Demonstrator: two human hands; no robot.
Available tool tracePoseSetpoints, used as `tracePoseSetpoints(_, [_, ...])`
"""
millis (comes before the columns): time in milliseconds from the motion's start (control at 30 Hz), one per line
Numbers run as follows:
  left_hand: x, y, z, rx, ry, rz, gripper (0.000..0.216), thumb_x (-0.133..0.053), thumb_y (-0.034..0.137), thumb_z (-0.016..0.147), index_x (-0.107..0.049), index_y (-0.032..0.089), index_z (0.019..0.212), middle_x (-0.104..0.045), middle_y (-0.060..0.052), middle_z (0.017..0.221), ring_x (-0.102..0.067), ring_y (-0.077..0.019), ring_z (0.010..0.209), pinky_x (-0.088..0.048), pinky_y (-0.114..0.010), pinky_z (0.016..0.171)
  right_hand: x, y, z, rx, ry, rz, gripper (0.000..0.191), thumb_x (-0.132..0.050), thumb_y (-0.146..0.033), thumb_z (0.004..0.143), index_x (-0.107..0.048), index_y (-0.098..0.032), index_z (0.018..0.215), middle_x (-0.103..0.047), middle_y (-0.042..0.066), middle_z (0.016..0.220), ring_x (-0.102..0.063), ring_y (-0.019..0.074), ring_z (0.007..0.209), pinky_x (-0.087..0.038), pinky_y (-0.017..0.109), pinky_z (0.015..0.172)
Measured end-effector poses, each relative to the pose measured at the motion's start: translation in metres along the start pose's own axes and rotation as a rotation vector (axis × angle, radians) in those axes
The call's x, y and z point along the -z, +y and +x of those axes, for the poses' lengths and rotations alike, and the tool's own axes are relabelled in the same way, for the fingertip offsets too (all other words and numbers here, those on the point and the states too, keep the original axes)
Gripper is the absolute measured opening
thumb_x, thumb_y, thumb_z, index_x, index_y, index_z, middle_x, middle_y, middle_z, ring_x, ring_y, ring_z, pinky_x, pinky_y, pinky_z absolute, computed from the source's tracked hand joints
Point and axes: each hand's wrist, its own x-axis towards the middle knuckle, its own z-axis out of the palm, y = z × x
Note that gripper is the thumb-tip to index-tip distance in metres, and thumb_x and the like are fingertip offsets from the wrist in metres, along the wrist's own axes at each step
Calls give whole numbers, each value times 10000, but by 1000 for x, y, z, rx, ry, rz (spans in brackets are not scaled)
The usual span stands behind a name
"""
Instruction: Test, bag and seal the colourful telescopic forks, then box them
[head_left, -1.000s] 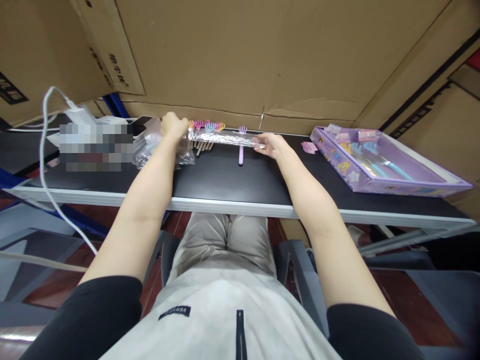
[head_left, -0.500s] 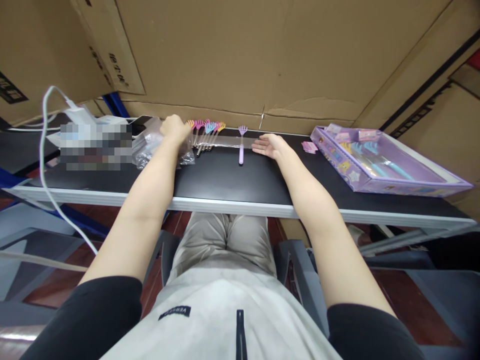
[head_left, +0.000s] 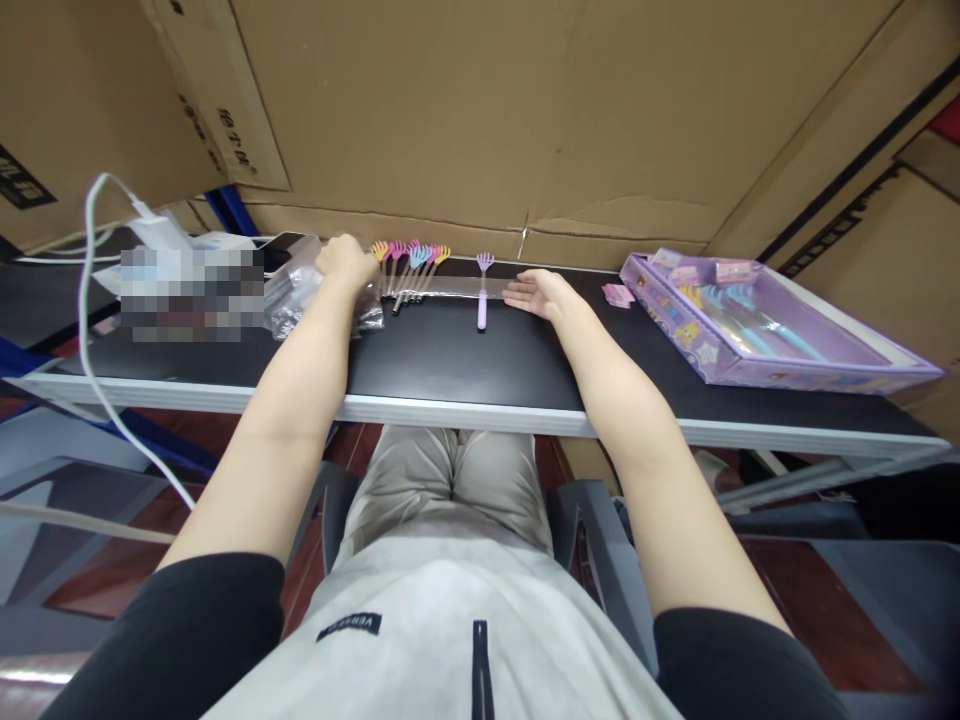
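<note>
My left hand (head_left: 347,265) is closed on one end of a long clear plastic sleeve (head_left: 442,288), beside a pile of crinkled clear plastic bags (head_left: 292,295). The sleeve stretches to the right across the tabletop and over a purple back scratcher (head_left: 482,312) that lies with its claw head away from me. At the sleeve's far end is my right hand (head_left: 538,293), fingers stretched out and palm turned inward; whether it touches the sleeve I cannot tell. Several back scratchers with yellow, pink and blue heads (head_left: 417,258) lie just right of my left hand.
A purple display box (head_left: 705,350) holding blue- and yellow-headed scratchers stands at the right. Small pink cards (head_left: 619,295) lie left of it. A white cable (head_left: 88,330) hangs over the left side of the black table (head_left: 442,365). Cardboard (head_left: 465,120) walls the back.
My left hand has shifted slightly to the left, drawing the plastic sleeve a little with it. My right hand is almost where it was.
</note>
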Motion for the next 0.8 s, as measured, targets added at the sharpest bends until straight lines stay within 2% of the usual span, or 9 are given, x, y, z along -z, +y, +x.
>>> tracePoseSetpoints(133, [0, 7, -4, -103, 17, 26, 620, -699, 466, 782, -767, 128, 1298, -739, -305, 1385, -602, -538, 1458, -426, -691, 1261, 0, 1, 1, 13, -7, -16, 211, -603, -97, 955, -656, -161, 1149, -735, 202, 1254, -782, 243, 1000, -684, 426, 940])
tracePoseSetpoints(267, [-5, 23, -16, -377, 8, -71, 493, -692, 420, 847, -748, 161, 1263, -749, -231, 1356, -553, -475, 1506, -357, -641, 1310, -4, -1, -5, 1, 5, 1, 181, -558, -100, 978, -648, -158, 1124, -732, 207, 1281, -775, 236, 1010, -683, 390, 911])
tracePoseSetpoints(400, [-21, 37, -29, -656, -114, -79, 485, -678, 426, 921, -727, 145, 1313, -716, -236, 1428, -562, -462, 1495, -353, -628, 1309, -10, -4, -15, -17, 12, 6, 161, -517, -104, 1006, -631, -161, 1103, -736, 185, 1271, -764, 215, 972, -675, 333, 841])
tracePoseSetpoints(533, [-43, 46, -38, -869, -253, 21, 599, -684, 463, 934, -703, 130, 1432, -695, -230, 1508, -606, -423, 1473, -420, -554, 1286, -14, -4, -18, -14, -24, -2, 157, -514, -102, 1013, -633, -176, 1083, -750, 161, 1213, -751, 203, 940, -664, 343, 865])
tracePoseSetpoints(667, [-56, 47, -38, -952, -333, 100, 746, -719, 541, 918, -656, 145, 1546, -664, -211, 1593, -601, -404, 1505, -426, -516, 1301, -17, -4, -18, -3, -91, -15, 126, -549, -91, 1001, -621, -183, 1047, -745, 148, 1117, -730, 204, 892, -652, 379, 901])
tracePoseSetpoints(800, [-56, 44, -35, -917, -371, 105, 853, -761, 589, 894, -613, 151, 1611, -618, -203, 1659, -573, -407, 1547, -407, -501, 1322, -22, -5, -24, 6, -122, -10, 146, -541, -58, 998, -606, -189, 1012, -748, 125, 1019, -710, 195, 847, -641, 377, 906])
